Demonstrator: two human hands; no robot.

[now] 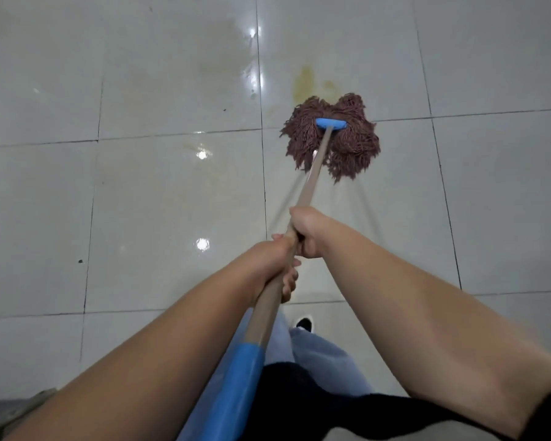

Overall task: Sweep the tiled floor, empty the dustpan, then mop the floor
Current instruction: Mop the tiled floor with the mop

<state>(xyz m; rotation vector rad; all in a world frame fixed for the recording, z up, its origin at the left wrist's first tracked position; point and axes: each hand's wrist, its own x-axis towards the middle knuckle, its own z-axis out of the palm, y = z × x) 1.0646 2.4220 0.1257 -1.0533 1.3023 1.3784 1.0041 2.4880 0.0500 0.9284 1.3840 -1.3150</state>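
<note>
- The tiled floor (140, 202) fills nearly everything in sight, pale glossy tiles with dark grout lines, ceiling lights glinting off a wet sheen.
- A faint brownish smear spreads across the far tiles, and a stronger yellow stain (306, 82) sits just beyond the mop.
- The mop handle (269, 300) runs from near the person's body out toward the floor ahead, wooden along most of its length, with a blue sleeve (233, 386) at the near end.
- The mop head (353, 148), reddish-brown strings under a blue clamp (330, 123), lies spread flat on the tiles, straddling a grout line, its far edge touching the yellow stain.
- The right hand (306, 232) grips the handle farther along, fingers wrapped fully round.
- The left hand (275, 259) grips just behind it, the two hands touching.
- A dark shoe tip (304, 323) shows below pale trousers.
- A few dark specks (80, 261) dot the left tiles.
</note>
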